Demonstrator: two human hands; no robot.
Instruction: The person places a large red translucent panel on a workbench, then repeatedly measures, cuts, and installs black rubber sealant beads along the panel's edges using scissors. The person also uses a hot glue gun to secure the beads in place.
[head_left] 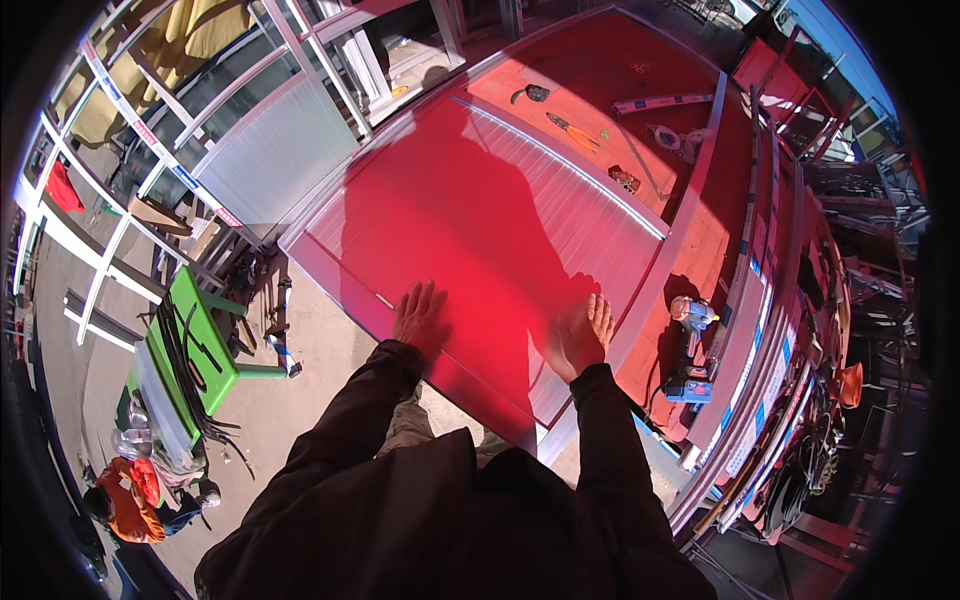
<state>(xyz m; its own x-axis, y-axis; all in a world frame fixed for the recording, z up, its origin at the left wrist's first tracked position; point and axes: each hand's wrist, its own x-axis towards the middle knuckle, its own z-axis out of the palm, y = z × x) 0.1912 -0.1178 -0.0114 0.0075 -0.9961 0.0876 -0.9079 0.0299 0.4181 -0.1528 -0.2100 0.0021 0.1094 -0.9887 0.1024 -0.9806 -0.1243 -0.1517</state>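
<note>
A large ribbed panel (600,215) in a metal frame (690,195) lies on a red work table (668,335), partly under my shadow. My left hand (422,322) rests flat, fingers spread, at the near left edge of the panel. Toward the near right corner, my right hand (582,335) lies with its fingers stretched out, slightly blurred, over the panel by the frame's side bar. Neither hand holds anything. To the right of the right hand, a blue cordless drill (690,388) lies on the table outside the frame.
Orange-handled pliers (572,130) and a coiled strip (624,179) lie farther up the table. Long metal profiles (757,310) run along its right side. A green stool (205,345) with black rubber strips (180,355) stands left. White frames (150,180) lean at upper left.
</note>
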